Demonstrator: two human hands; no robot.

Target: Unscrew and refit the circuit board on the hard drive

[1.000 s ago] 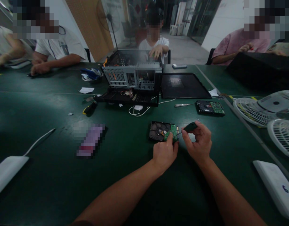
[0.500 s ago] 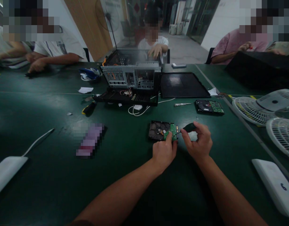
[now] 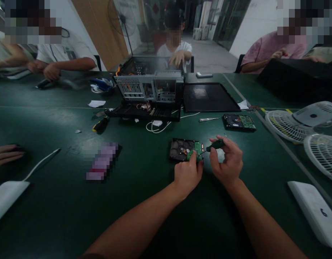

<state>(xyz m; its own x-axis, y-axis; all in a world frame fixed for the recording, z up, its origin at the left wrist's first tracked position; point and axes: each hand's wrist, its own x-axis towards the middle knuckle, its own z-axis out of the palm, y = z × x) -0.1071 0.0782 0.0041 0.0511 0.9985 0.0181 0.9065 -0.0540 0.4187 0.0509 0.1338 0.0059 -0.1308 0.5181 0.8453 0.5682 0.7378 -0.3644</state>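
Note:
A hard drive (image 3: pixel 178 149) lies on the green table with its circuit board facing up. My left hand (image 3: pixel 187 172) grips the drive's near right corner, index finger resting on the green board. In my right hand (image 3: pixel 228 158) is a small screwdriver (image 3: pixel 215 145) with a dark green handle, its fingers partly raised around it. The screwdriver's thin shaft slants down left, and its tip is at the board beside my left index finger. Whether the tip sits in a screw is too small to tell. A second hard drive (image 3: pixel 239 122) lies farther off to the right.
An opened computer case (image 3: pixel 149 88) stands ahead, a black side panel (image 3: pixel 210 97) beside it. Around lie a silver screwdriver (image 3: pixel 209 119), a yellow-black screwdriver (image 3: pixel 100 125), a blurred phone-like object (image 3: pixel 103 161) and white fan parts (image 3: pixel 285 124). Another person's hand (image 3: pixel 6 155) rests at far left.
My right fingers have loosened and spread around the screwdriver handle, while the left hand keeps its hold. Another person's hand has appeared at the left edge. The view has shifted slightly.

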